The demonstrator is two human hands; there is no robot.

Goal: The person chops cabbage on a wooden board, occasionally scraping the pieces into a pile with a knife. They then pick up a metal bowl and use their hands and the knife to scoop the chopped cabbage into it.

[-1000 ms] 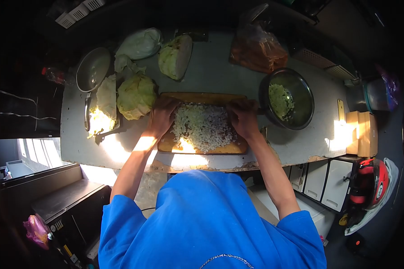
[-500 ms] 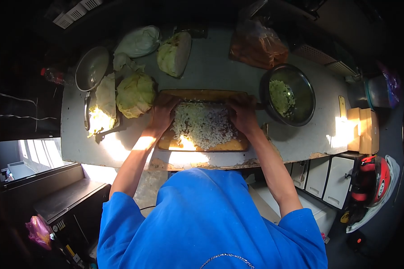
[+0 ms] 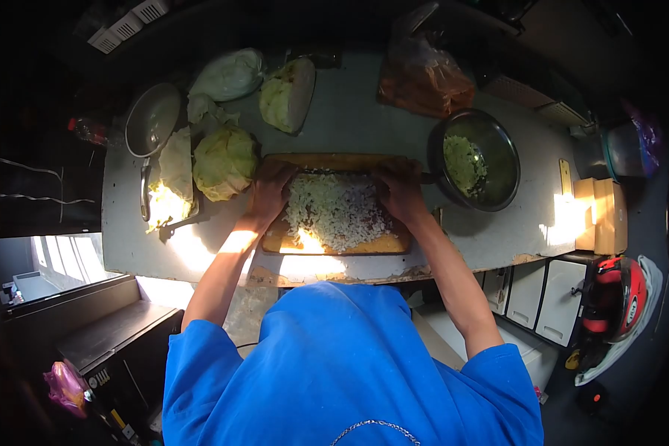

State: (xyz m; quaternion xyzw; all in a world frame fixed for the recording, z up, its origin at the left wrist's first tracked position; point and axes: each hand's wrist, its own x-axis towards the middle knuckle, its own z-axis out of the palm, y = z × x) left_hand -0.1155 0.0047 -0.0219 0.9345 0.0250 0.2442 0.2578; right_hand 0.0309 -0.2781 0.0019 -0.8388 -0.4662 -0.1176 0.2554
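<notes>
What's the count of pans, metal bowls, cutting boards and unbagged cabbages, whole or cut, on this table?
Pan: 1
Metal bowl: 1
Cutting board: 1
Unbagged cabbages: 2
Total: 5

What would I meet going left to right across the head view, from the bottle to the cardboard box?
Red-capped bottle, pan, whole cabbage, left hand, chopped pieces, right hand, metal bowl, cardboard box.
</notes>
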